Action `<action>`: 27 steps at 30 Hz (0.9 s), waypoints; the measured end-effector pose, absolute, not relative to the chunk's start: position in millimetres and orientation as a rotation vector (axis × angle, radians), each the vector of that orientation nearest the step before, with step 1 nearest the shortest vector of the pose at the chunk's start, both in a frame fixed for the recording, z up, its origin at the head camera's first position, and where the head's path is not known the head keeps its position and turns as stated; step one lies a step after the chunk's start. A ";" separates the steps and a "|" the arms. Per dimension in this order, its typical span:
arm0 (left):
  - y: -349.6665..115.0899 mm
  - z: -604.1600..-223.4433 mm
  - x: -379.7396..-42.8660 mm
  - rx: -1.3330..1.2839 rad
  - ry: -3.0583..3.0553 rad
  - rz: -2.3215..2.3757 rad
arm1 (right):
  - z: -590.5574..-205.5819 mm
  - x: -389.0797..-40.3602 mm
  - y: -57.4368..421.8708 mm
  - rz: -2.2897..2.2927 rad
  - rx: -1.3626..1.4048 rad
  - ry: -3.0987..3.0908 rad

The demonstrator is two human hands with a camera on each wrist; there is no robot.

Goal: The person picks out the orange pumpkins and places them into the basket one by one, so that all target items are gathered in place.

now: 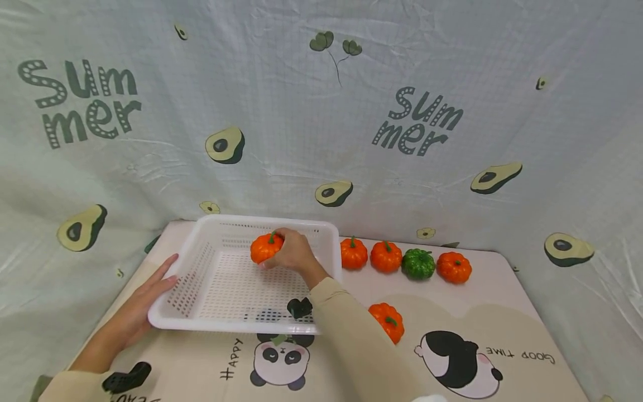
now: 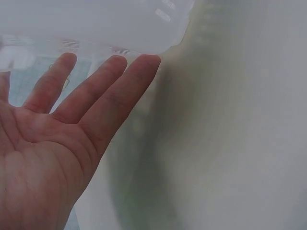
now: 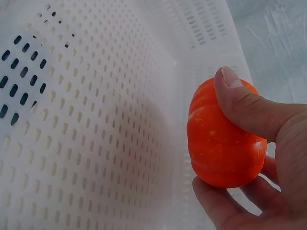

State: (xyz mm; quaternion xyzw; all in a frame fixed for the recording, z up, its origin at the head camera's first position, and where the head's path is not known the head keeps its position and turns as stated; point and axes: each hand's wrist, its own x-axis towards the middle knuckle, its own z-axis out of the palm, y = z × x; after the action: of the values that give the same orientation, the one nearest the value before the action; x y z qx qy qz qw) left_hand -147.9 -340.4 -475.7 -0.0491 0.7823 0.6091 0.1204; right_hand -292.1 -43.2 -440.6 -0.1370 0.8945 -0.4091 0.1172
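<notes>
My right hand (image 1: 291, 252) grips a small orange pumpkin (image 1: 265, 249) with a green stem, held over the white perforated basket (image 1: 241, 325). In the right wrist view the thumb lies across one side of the pumpkin (image 3: 223, 139) and the fingers curl under the other. No other pumpkin shows inside the basket. At the basket's left side, my left hand (image 1: 143, 304) has its fingers straight against the outer wall. The left wrist view shows these spread fingers (image 2: 117, 93) with their tips right at the basket's edge (image 2: 96, 28).
Right of the basket, a back row holds orange pumpkins (image 1: 385, 257) and one green pumpkin (image 1: 418, 264). Nearer, another orange pumpkin (image 1: 388, 322) sits beside my right sleeve (image 1: 356, 335). A hanging sheet (image 1: 281, 111) with avocado prints stands behind the panda-print tabletop (image 1: 201, 363).
</notes>
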 end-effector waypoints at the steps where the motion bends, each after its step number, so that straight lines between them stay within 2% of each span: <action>1: -340.9 -475.5 -148.1 -0.156 2.277 1.778 | -441.0 -292.0 -44.5 -1.198 -0.406 2.620; 6: -341.4 -475.7 -150.1 -0.204 2.223 1.788 | -443.1 -291.7 -48.3 -1.162 -0.409 2.649; 27: -342.4 -475.2 -146.1 -0.112 2.267 1.814 | -447.9 -290.6 -54.6 -1.124 -0.377 2.618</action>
State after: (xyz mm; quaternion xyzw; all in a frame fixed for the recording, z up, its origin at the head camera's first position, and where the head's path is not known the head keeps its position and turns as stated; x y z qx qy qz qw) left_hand -146.1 -342.4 -475.2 -0.0383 0.7747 0.6200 0.1177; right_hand -290.6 -54.6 -447.9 -0.1299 0.9028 -0.3877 0.1333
